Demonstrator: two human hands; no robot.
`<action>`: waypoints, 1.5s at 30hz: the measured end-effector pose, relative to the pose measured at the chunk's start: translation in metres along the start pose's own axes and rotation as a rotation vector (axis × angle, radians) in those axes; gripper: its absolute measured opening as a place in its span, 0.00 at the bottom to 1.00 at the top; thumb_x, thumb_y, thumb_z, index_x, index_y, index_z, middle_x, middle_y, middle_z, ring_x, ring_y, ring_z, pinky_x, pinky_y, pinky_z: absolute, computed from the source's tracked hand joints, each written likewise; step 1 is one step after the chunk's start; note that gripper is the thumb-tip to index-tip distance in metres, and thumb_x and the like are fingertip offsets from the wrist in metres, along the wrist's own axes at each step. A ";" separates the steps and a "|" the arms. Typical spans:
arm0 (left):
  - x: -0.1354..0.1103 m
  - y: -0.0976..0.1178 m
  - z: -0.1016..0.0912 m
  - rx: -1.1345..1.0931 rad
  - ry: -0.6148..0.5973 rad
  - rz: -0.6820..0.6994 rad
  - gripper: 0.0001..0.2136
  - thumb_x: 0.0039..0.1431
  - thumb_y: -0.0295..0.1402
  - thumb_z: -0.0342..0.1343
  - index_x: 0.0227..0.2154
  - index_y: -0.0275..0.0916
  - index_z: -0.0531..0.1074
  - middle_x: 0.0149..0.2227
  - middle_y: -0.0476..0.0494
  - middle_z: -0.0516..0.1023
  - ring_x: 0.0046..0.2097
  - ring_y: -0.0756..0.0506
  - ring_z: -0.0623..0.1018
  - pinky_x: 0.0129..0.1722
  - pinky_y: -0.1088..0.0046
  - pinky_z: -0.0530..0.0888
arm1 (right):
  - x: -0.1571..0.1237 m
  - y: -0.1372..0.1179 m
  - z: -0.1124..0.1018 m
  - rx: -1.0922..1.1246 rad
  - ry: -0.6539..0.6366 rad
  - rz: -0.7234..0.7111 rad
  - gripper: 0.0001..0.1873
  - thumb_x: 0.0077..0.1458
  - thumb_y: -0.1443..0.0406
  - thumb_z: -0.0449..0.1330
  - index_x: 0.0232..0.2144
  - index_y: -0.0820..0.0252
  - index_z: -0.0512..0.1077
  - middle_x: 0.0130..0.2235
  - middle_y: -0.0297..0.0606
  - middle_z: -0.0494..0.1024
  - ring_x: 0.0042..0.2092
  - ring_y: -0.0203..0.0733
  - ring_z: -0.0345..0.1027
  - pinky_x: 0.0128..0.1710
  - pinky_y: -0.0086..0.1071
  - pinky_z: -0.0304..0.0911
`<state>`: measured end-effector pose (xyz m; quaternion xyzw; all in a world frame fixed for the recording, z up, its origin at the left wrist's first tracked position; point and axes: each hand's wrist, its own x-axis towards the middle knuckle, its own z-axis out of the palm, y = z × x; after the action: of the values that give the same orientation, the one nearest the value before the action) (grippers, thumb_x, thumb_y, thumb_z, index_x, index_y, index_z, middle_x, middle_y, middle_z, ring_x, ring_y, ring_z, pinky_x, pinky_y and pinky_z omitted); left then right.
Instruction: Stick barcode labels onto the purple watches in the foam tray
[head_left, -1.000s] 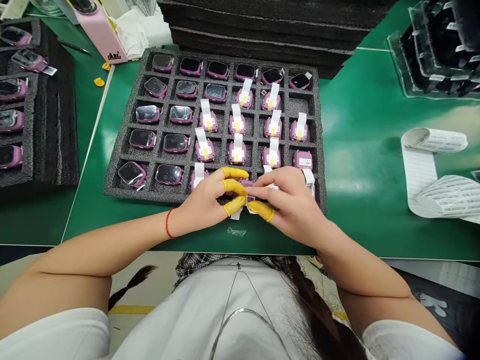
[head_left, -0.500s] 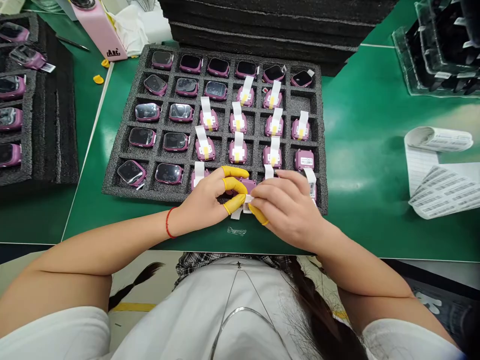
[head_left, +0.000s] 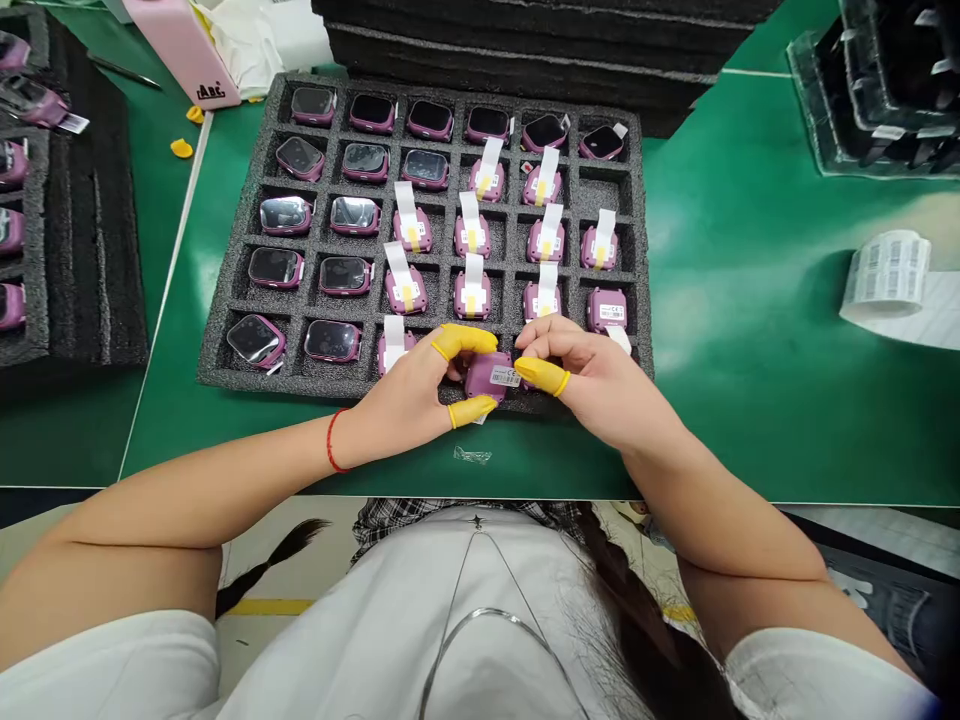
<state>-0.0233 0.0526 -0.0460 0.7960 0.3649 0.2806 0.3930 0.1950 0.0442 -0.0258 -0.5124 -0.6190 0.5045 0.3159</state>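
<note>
Between thumb and fingers, my left hand (head_left: 409,395) grips a purple smartwatch body (head_left: 480,378) with its back turned up. A white label (head_left: 504,376) with a barcode and CE mark lies on that back. My right hand (head_left: 600,385) is closed at the watch's right side, its yellow-cotted thumb against the label's right end. Yellow finger cots cover some fingertips on both hands. Both hands are over the front edge of a black foam tray (head_left: 214,350). Other watches sit in its compartments, some screen up, others back up with white strips and yellow tabs.
Stacked black foam (head_left: 525,50) stands behind the tray, and another foam stack (head_left: 90,250) with watches is at left. A pink carton (head_left: 184,50) is at back left. The label roll (head_left: 892,270) and clear plastic trays (head_left: 817,140) are at right. A clear plastic scrap (head_left: 472,455) lies in front.
The label was partly raised between my fingers and now lies on the watch's back. My right hand has shifted right and its thumb has turned upward. The label roll's shape has changed.
</note>
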 end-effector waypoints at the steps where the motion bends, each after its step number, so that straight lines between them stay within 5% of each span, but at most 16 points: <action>1: 0.000 -0.001 0.000 0.010 -0.007 -0.006 0.24 0.52 0.31 0.66 0.51 0.41 0.65 0.50 0.42 0.74 0.43 0.47 0.77 0.40 0.72 0.77 | 0.000 0.001 0.002 -0.021 0.003 -0.001 0.07 0.53 0.63 0.62 0.25 0.59 0.72 0.42 0.40 0.74 0.46 0.43 0.67 0.46 0.42 0.63; 9: 0.000 -0.004 -0.001 0.178 -0.020 0.100 0.30 0.51 0.38 0.68 0.55 0.43 0.62 0.52 0.41 0.72 0.53 0.40 0.73 0.53 0.59 0.73 | -0.002 0.003 0.009 -0.181 0.009 -0.080 0.07 0.56 0.66 0.59 0.26 0.59 0.72 0.42 0.40 0.73 0.46 0.44 0.65 0.50 0.45 0.61; 45: 0.000 -0.006 0.001 0.221 0.010 0.162 0.30 0.52 0.38 0.68 0.55 0.41 0.62 0.51 0.42 0.73 0.51 0.42 0.73 0.53 0.62 0.72 | -0.005 0.006 0.019 -0.325 0.079 -0.180 0.06 0.55 0.70 0.59 0.26 0.58 0.70 0.41 0.38 0.74 0.46 0.44 0.64 0.47 0.42 0.61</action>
<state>-0.0245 0.0547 -0.0512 0.8598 0.3302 0.2736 0.2771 0.1811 0.0333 -0.0365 -0.5186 -0.7228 0.3471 0.2968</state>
